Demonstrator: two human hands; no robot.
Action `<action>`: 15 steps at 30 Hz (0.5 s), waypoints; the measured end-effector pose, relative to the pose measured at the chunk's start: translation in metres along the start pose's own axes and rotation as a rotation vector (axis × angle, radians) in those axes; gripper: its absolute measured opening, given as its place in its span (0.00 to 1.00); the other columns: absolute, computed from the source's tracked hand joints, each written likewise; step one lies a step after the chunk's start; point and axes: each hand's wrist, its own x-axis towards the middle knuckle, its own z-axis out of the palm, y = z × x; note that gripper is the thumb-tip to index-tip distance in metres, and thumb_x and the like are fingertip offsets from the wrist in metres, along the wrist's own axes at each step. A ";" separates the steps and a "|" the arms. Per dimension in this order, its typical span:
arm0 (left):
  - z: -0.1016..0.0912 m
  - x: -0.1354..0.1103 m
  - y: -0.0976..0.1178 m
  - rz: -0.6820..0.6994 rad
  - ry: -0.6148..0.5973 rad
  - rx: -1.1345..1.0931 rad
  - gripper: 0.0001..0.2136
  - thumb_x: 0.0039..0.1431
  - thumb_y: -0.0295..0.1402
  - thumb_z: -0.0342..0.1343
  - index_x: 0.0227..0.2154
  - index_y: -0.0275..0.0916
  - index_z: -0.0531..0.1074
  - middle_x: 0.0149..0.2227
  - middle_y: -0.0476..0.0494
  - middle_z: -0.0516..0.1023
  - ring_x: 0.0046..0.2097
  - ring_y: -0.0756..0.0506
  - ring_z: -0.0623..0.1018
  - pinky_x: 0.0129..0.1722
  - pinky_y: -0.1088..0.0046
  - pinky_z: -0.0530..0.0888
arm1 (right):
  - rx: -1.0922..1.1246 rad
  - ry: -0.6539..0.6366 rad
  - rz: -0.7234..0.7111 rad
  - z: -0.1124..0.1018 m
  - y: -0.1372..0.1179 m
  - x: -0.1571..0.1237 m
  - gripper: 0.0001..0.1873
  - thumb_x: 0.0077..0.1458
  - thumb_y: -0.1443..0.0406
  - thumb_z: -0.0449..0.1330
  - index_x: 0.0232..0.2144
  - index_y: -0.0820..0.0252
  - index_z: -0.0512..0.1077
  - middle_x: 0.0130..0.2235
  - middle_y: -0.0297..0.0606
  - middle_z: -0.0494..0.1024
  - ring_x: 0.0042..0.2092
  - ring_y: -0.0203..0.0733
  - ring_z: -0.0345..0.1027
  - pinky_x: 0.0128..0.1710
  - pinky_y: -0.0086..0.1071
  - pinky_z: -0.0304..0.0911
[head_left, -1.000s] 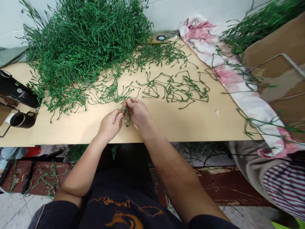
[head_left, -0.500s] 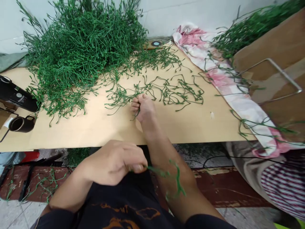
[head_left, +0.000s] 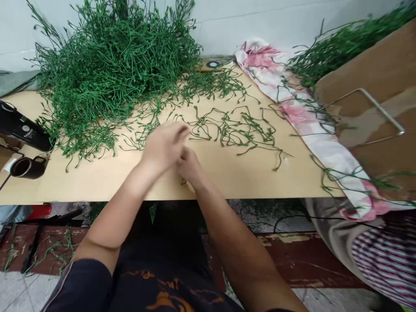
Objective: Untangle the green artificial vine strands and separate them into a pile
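Observation:
My left hand (head_left: 165, 144) is over the table, slightly blurred, its fingers curled in against my right hand; what they hold, if anything, is hidden. My right hand (head_left: 189, 165) is closed just below it, and a thin dark green tip pokes out beneath the fist, seemingly part of a green plant stem (head_left: 183, 181). Beyond the hands, loose green artificial stems with forked tips (head_left: 245, 130) lie scattered. One forked stem (head_left: 276, 156) sits apart at their right edge. A big heap of the same green stems (head_left: 120, 65) rises at the back left.
A black flask (head_left: 24, 130) and a dark mug (head_left: 28, 167) stand at the table's left end. Along the right edge of the table (head_left: 260, 182) runs a pink-and-white cloth (head_left: 312, 125). Behind it is a cardboard box (head_left: 373, 99) with a metal handle. Another person's striped clothing (head_left: 383, 260) shows lower right.
My left hand has risen from above my lap to meet my right hand, and the stem it held is no longer visible there. A forked stem now lies at the scattered stems' right edge.

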 end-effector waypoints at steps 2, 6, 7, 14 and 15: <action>-0.010 -0.023 -0.031 -0.261 0.033 -0.103 0.12 0.59 0.37 0.46 0.26 0.37 0.71 0.28 0.45 0.74 0.35 0.47 0.72 0.38 0.70 0.67 | 0.002 -0.021 -0.019 0.002 -0.004 -0.002 0.14 0.57 0.59 0.44 0.25 0.59 0.62 0.25 0.34 0.65 0.29 0.35 0.58 0.32 0.31 0.55; -0.011 -0.048 -0.064 -0.475 -0.120 -0.667 0.16 0.55 0.43 0.51 0.22 0.35 0.70 0.24 0.46 0.73 0.30 0.49 0.72 0.36 0.73 0.68 | -0.026 -0.164 -0.112 0.011 -0.022 -0.008 0.13 0.58 0.61 0.43 0.23 0.59 0.57 0.28 0.36 0.66 0.31 0.36 0.59 0.35 0.32 0.56; -0.008 -0.048 -0.065 -0.516 -0.099 -0.789 0.16 0.55 0.44 0.52 0.24 0.35 0.70 0.25 0.46 0.73 0.30 0.50 0.72 0.36 0.73 0.68 | -0.035 -0.217 -0.134 0.012 -0.026 -0.010 0.13 0.58 0.62 0.43 0.23 0.59 0.57 0.28 0.36 0.66 0.31 0.35 0.59 0.34 0.31 0.56; 0.000 -0.033 -0.053 -0.579 0.069 -1.125 0.11 0.49 0.37 0.60 0.27 0.33 0.69 0.27 0.46 0.77 0.31 0.52 0.77 0.34 0.77 0.68 | -0.246 -0.517 -0.101 0.001 -0.043 -0.028 0.13 0.58 0.65 0.44 0.24 0.61 0.62 0.28 0.38 0.70 0.30 0.35 0.62 0.33 0.30 0.56; 0.000 -0.032 -0.053 -0.579 0.092 -1.125 0.10 0.50 0.35 0.60 0.26 0.34 0.68 0.25 0.47 0.76 0.29 0.53 0.76 0.33 0.78 0.68 | -0.270 -0.529 -0.080 -0.004 -0.042 -0.028 0.14 0.58 0.64 0.45 0.23 0.61 0.62 0.27 0.38 0.70 0.30 0.35 0.62 0.33 0.30 0.56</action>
